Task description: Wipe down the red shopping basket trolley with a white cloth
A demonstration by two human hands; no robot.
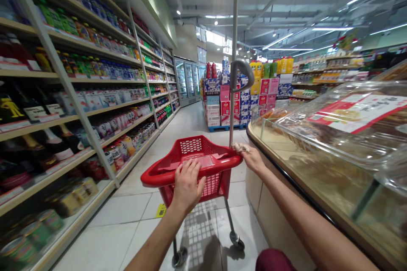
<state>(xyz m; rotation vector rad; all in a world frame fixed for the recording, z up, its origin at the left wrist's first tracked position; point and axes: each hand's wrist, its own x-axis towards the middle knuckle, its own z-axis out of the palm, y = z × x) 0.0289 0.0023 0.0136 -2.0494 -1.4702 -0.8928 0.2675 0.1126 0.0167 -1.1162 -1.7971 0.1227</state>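
A red plastic shopping cart (206, 186) stands right in front of me, its basket holding nothing that I can make out. My left hand (189, 180) lies over the near rim handle (162, 176), fingers curled over its top and thumb to the side. At the handle's right end, my right hand (252, 159) is closed around a crumpled whitish cloth or tissue (241, 147), against the cart's rim. A tall grey pole (234, 42) with a grey loop grip (243, 77) rises just beyond that hand.
Shelves of bottles and cans (108, 78) run along the left. On the right is a glass-edged counter (286, 169) with clear plastic food packs (346, 114). Stacked drink cartons (225, 106) stand on a blue pallet ahead, with glass-door fridges (187, 78) farther back. Tiled floor (127, 209) lies below.
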